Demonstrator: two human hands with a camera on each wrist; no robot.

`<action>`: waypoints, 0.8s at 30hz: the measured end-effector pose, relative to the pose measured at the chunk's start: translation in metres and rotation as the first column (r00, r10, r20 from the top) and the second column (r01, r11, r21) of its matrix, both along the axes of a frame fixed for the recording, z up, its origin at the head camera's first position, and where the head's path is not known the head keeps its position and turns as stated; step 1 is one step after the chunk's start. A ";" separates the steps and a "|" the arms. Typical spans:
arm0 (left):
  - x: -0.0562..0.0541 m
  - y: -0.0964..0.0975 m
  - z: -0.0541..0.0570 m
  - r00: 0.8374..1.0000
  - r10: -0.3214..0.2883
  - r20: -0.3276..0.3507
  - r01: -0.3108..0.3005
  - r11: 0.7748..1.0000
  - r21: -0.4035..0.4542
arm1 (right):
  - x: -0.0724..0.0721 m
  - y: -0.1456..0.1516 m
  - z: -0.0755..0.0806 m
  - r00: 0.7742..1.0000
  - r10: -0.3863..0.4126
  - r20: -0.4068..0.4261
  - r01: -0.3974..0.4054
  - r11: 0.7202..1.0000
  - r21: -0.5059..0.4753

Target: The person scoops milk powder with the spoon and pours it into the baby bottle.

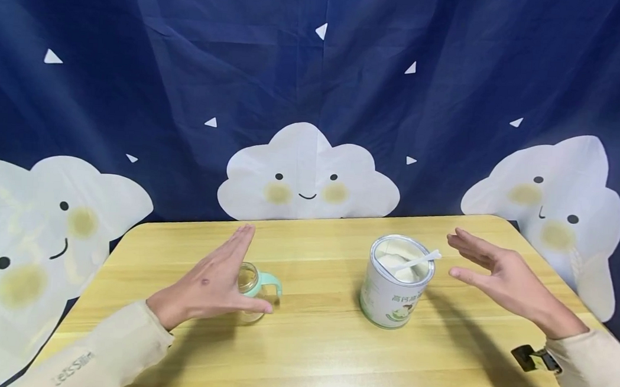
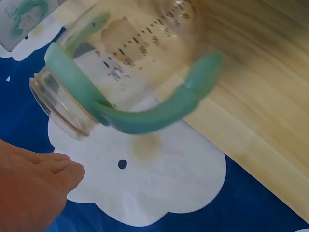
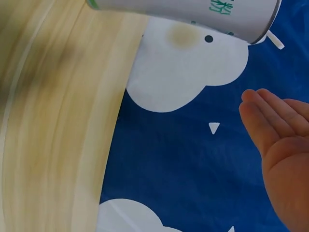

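Observation:
A clear baby bottle with a mint-green collar and curved handles stands uncapped on the table, partly hidden behind my left hand. Measuring marks run up its side, and its mouth has a bare threaded neck in the left wrist view. My left hand is held up beside it, fingers straight and thumb spread. To the right stands an open white milk powder can, with pale powder inside and a white scoop leaning over its rim. My right hand hovers right of the can, fingers extended, holding nothing.
The wooden table has rounded far corners. Behind it hangs a dark blue curtain printed with smiling white clouds. A dark strap-like piece sits at my right sleeve.

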State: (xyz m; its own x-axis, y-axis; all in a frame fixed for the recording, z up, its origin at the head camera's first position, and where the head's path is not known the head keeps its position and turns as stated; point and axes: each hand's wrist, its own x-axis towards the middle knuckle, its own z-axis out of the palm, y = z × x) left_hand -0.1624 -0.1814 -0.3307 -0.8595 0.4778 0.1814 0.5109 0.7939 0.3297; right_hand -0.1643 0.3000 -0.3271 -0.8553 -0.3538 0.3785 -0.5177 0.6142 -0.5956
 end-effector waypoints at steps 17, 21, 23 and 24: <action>-0.004 0.039 -0.005 0.998 -0.050 0.025 0.047 0.994 0.101 | -0.002 -0.004 0.000 0.993 -0.105 0.061 0.116 0.966 -0.229; -0.005 0.047 -0.007 0.997 -0.047 0.061 0.039 0.991 0.126 | -0.002 -0.006 0.001 0.990 -0.109 0.085 0.127 0.961 -0.245; -0.005 0.051 -0.008 0.996 -0.047 0.075 0.036 0.990 0.135 | -0.002 -0.007 0.001 0.990 -0.112 0.091 0.131 0.961 -0.243; -0.006 0.054 -0.009 0.996 -0.045 0.083 0.033 0.989 0.141 | -0.003 -0.008 0.001 0.989 -0.112 0.094 0.132 0.961 -0.241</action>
